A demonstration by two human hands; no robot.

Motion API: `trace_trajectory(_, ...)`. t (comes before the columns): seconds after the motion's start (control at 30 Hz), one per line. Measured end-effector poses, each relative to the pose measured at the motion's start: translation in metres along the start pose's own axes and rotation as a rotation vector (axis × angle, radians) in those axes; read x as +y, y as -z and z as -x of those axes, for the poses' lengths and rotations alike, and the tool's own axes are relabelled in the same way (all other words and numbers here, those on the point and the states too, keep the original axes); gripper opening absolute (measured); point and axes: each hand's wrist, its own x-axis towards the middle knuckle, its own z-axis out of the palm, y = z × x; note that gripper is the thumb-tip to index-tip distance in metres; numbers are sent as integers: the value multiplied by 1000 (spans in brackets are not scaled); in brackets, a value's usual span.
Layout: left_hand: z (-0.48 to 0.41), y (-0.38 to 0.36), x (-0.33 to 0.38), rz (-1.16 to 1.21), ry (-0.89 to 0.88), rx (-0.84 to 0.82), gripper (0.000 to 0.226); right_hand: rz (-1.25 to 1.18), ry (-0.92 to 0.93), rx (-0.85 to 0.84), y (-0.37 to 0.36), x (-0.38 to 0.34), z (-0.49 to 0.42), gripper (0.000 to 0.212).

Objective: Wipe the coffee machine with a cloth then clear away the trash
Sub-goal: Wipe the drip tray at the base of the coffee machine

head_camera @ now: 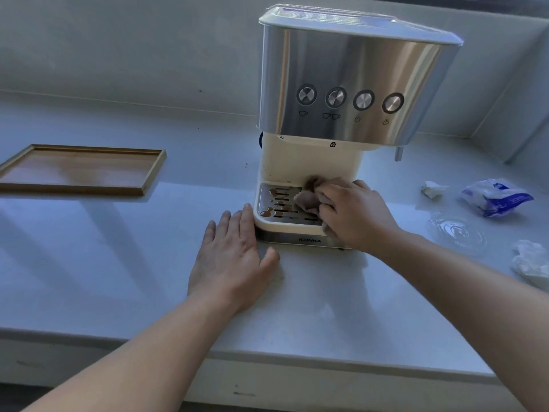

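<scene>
Wiping the slotted metal drip tray [274, 200]
My right hand [355, 214] grips a crumpled soft cloth [309, 200]; my left hand [234, 257] lies flat, released, on the smooth counter [118, 248].

Kitchen or pantry counter.
Cream-and-steel espresso machine [341, 114] on pale stone worktop [148, 248]; shallow rectangular wooden tray [80, 169] left of it.

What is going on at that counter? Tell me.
A person is wiping the coffee machine. The right hand presses a cloth onto the drip tray, where brown coffee spills still show on the left side. The left hand lies flat on the counter, against the machine's base. The trash is untouched: crumpled tissues, a blue and white wrapper and a clear plastic lid lie to the right.
</scene>
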Motion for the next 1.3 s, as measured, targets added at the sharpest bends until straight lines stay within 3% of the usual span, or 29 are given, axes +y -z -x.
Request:
trace_trajectory(0.1,0,1,0,3,0,2,87,-3,-58,-4,9,19,10,6)
trace_trajectory(0.17,0,1,0,2,2,0,88,-39,-102,41,9,17,18,19)
trace_trajectory(0.27,-1,0,1,6,4,12,86,-61,34,101,3,-3,32,26)
trace_trajectory(0.4,0,1,1,5,6,-3,86,-32,184,9,2,-13,48,40)
trace_trajectory(0.7,1,1,1,2,9,-13,83,-1,-93,44,7,11,29,20)
trace_trajectory(0.9,1,1,1,-8,15,-7,84,-47,55,73,1,-8,-6,19)
trace_trajectory(0.97,2,0,1,-17,18,-5,84,-77,107,41,-2,-4,-16,9)
trace_trajectory(1.07,1,1,0,-12,18,-1,83,-127,143,-46,-3,0,-27,27)
trace_trajectory(1.2,2,2,0,-9,14,-7,82,-93,222,-149,6,5,-32,32)
trace_trajectory(1.3,2,2,1,-12,15,-11,81,-83,207,-42,10,31,-16,27)
